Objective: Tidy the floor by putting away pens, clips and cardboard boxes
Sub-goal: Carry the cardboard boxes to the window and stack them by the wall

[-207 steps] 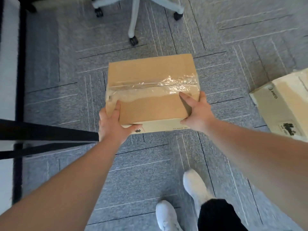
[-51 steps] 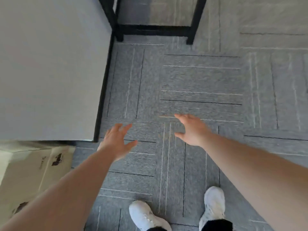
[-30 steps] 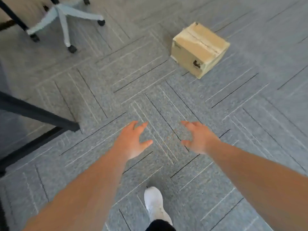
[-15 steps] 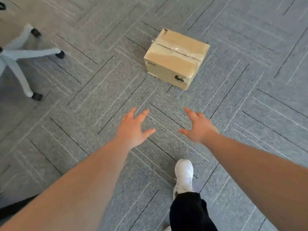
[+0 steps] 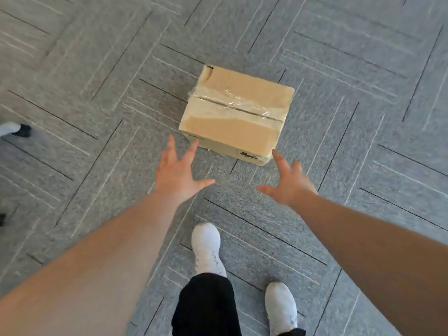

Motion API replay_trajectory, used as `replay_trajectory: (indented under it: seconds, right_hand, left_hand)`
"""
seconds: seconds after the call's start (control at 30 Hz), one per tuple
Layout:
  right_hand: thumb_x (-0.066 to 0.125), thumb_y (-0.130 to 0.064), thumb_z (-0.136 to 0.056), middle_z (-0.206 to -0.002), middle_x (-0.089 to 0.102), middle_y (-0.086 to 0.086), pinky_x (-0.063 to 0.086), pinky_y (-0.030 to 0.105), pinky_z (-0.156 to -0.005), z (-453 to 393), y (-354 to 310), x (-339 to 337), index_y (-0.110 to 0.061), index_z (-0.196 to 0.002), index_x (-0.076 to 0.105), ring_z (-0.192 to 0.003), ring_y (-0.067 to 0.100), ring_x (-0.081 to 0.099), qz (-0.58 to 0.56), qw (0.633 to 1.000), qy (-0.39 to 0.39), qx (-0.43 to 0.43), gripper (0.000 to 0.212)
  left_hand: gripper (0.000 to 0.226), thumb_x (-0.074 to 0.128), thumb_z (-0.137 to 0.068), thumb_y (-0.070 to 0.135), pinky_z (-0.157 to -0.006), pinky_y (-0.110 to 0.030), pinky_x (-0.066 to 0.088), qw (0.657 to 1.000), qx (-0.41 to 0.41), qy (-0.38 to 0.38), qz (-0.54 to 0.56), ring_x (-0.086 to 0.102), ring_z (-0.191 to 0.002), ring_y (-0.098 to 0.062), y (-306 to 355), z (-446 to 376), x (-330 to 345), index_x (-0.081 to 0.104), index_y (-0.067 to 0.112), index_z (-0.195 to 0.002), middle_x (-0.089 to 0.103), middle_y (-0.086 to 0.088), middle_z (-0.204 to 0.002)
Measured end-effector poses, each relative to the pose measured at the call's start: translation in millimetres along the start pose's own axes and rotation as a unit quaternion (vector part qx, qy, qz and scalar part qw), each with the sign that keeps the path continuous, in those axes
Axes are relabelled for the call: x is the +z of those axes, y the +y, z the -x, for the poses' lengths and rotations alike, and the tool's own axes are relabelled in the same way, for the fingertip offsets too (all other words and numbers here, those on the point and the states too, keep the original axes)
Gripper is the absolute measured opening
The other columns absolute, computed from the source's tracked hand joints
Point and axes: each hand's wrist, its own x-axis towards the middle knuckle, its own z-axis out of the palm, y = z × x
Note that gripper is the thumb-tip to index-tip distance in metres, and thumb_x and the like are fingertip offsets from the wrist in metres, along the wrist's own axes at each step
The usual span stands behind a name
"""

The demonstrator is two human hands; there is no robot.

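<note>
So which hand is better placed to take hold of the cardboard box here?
Neither clearly; it looks like a two-hand lift. The left hand and right hand are both open, reaching the near corners of the cardboard box. The left fingertips look marginally closer.

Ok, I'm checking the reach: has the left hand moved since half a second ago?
Yes. The left hand moved forward toward the box on the carpet; its fingers are now at the box's near edge.
</note>
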Motion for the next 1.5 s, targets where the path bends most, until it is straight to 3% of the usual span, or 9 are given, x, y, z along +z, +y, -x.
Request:
replay_trajectory:
  seconds: [0.1,0.27,0.47,0.6,0.7,0.83,0.97,1.13,1.5]
  right_hand:
    - [0.068,-0.057,-0.074,-0.160,-0.009,0.011,0.049,0.055,-0.094,-42,-10,6,-0.051,-0.142,-0.014,-0.136,0.043,0.034,-0.021,0.999,0.000,0.027,0.107]
    - [0.076,-0.053,-0.067,-0.159,-0.013,0.014,0.059,0.047,-0.076,-104,-30,16,-0.052,-0.141,-0.018,-0.123,0.045,0.048,-0.069,0.994,0.024,0.075,0.120]
    - [0.085,-0.036,-0.062,-0.157,-0.021,0.013,0.055,0.050,-0.086,-151,-38,25,-0.054,-0.141,-0.016,-0.132,0.045,0.038,-0.136,0.985,0.029,0.107,0.129]
    - [0.087,-0.019,-0.061,-0.158,-0.006,0.011,0.051,0.049,-0.089,-167,-45,34,-0.060,-0.141,-0.002,-0.129,0.040,0.039,-0.209,0.969,0.049,0.122,0.127]
    - [0.087,-0.012,-0.062,-0.149,0.013,0.011,0.049,0.050,-0.094,-167,-46,35,-0.058,-0.142,0.005,-0.118,0.031,0.044,-0.232,0.962,0.083,0.113,0.124]
    - [0.085,-0.009,-0.064,-0.142,0.019,0.010,0.050,0.046,-0.091,-156,-55,29,-0.056,-0.143,0.010,-0.104,0.024,0.041,-0.226,0.966,0.071,0.107,0.119]
    - [0.085,-0.013,-0.063,-0.140,0.021,0.012,0.053,0.035,-0.072,-134,-79,12,-0.052,-0.145,0.010,-0.101,0.028,0.043,-0.168,0.983,0.007,0.071,0.118]
    - [0.087,-0.022,-0.062,-0.134,0.024,0.014,0.053,0.047,-0.092,-97,-119,5,-0.049,-0.146,0.010,-0.107,0.033,0.048,-0.037,0.998,-0.055,0.004,0.117]
    - [0.088,-0.028,-0.061,-0.140,0.021,0.015,0.040,0.047,-0.103,-18,-174,17,-0.049,-0.146,0.009,-0.121,0.040,0.042,0.128,0.965,-0.135,-0.184,0.118]
  left_hand:
    - [0.113,0.065,-0.065,0.070,-0.112,-0.057,0.025,0.999,0.022,-0.004,-0.023,-0.004,-0.146,-0.036,-5,-59,5,-0.014,0.049,-0.143,-0.027,-0.007,-0.155]
    - [0.120,0.069,-0.060,0.070,-0.113,-0.058,0.021,0.998,0.043,-0.003,-0.055,-0.002,-0.145,-0.039,-14,-139,9,-0.017,0.051,-0.141,-0.025,-0.009,-0.156]
    - [0.132,0.080,-0.054,0.059,-0.112,-0.057,0.021,0.996,0.069,-0.032,-0.035,0.006,-0.145,-0.038,-18,-207,16,-0.018,0.049,-0.141,-0.022,-0.010,-0.156]
    - [0.138,0.085,-0.050,0.052,-0.109,-0.051,0.029,0.994,0.091,-0.057,0.012,0.035,-0.130,-0.038,-29,-235,28,-0.017,0.050,-0.141,0.007,-0.014,-0.150]
    - [0.135,0.085,-0.051,0.051,-0.107,-0.049,0.032,0.994,0.106,-0.030,0.021,0.039,-0.124,-0.034,-32,-236,32,-0.013,0.049,-0.143,0.020,-0.013,-0.140]
    - [0.132,0.085,-0.051,0.050,-0.112,-0.051,0.027,0.992,0.099,-0.047,0.062,0.030,-0.132,-0.033,-43,-222,23,-0.006,0.047,-0.145,0.017,-0.010,-0.144]
    - [0.127,0.083,-0.052,0.052,-0.112,-0.054,0.022,0.992,0.042,-0.077,0.092,0.022,-0.139,-0.033,-73,-181,-1,-0.003,0.048,-0.146,0.009,-0.006,-0.153]
    - [0.124,0.084,-0.053,0.050,-0.112,-0.053,0.023,0.981,-0.074,-0.084,0.158,0.021,-0.140,-0.031,-121,-94,-12,0.003,0.046,-0.147,0.010,-0.003,-0.154]
    - [0.113,0.086,-0.061,0.037,-0.112,-0.042,0.026,0.911,-0.254,0.027,0.325,0.025,-0.138,-0.030,-160,98,25,0.015,0.038,-0.149,0.017,-0.007,-0.152]
